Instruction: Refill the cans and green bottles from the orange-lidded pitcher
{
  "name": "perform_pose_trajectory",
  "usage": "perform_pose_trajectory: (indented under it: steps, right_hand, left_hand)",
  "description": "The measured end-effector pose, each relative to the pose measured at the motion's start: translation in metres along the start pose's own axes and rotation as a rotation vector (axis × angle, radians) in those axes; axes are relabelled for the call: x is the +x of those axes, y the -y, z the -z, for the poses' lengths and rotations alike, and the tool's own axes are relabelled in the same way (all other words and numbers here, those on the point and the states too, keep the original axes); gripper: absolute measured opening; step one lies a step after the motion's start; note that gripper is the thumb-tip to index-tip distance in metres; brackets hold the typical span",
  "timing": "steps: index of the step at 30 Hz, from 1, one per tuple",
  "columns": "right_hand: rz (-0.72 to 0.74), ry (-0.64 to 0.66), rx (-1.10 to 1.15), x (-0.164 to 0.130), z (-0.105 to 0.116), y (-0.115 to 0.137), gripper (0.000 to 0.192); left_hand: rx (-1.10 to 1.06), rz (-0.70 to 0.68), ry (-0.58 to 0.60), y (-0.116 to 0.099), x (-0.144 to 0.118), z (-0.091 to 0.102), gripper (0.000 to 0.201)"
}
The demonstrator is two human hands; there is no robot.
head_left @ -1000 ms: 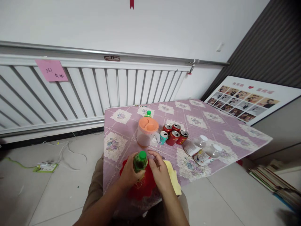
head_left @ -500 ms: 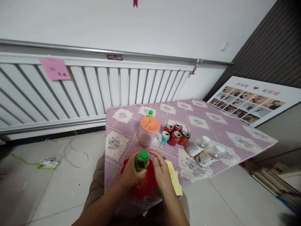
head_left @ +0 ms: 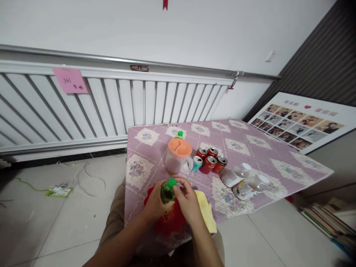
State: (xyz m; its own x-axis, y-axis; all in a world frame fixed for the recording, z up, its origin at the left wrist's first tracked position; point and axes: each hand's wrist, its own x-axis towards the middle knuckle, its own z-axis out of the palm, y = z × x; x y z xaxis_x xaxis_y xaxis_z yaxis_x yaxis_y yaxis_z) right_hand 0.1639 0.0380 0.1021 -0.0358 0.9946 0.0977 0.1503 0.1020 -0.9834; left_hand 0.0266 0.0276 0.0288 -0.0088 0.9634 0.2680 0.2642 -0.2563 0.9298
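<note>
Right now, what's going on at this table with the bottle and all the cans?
A seated person grips a small green-capped bottle in the left hand, over a red cloth at the near edge of the table. The right hand has its fingers on the green cap. Behind stand an orange-lidded pitcher, a cluster of drink cans, and two clear bottles lying on their sides. A yellow cloth lies beside the red one.

Hands: two, left hand [head_left: 155,204] and right hand [head_left: 189,202]
Green-capped bottles: two, [head_left: 167,190] and [head_left: 179,135]
Cans: five, red cans [head_left: 211,161], teal can [head_left: 197,163]
Clear bottles: two [head_left: 244,180]
Pitcher: one [head_left: 178,155]
Cloths: two, red cloth [head_left: 169,218], yellow cloth [head_left: 207,213]
</note>
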Motion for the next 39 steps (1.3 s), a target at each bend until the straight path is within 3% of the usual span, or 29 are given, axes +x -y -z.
perform_pose_trajectory:
  steps: [4,7,11,22,27,30,33,36,39]
  right_hand:
    - [-0.003,-0.047,0.029,0.001,-0.003,-0.001,0.043]
    - [0.017,0.021,0.007,0.0,-0.003,0.0,0.055]
    - [0.045,0.066,-0.065,-0.001,-0.002,0.002,0.045]
    - [0.113,-0.07,-0.072,0.005,-0.01,-0.001,0.032]
    - [0.124,-0.071,-0.088,0.002,-0.007,-0.006,0.035]
    - [0.075,-0.089,-0.043,0.002,0.008,-0.019,0.051]
    - [0.008,-0.205,-0.105,0.003,0.039,-0.041,0.053]
    - [0.004,-0.294,-0.387,0.0,0.072,-0.068,0.051]
    - [0.026,-0.238,-0.674,-0.009,0.092,-0.093,0.048]
  left_hand:
    - [-0.007,-0.02,0.005,-0.003,0.001,0.001,0.067]
    - [-0.002,-0.027,0.018,-0.005,0.002,0.002,0.065]
    - [0.007,-0.02,0.009,-0.002,0.001,0.002,0.067]
    - [0.041,-0.013,-0.007,0.005,0.0,-0.001,0.065]
    - [0.03,-0.012,0.008,0.003,0.0,0.0,0.062]
    - [0.034,0.027,0.016,0.002,-0.001,0.001,0.067]
    - [0.066,0.053,-0.005,0.004,-0.002,0.001,0.071]
    - [0.08,0.046,-0.023,0.009,-0.004,0.0,0.07]
    - [0.098,0.039,-0.054,0.011,-0.006,-0.003,0.069]
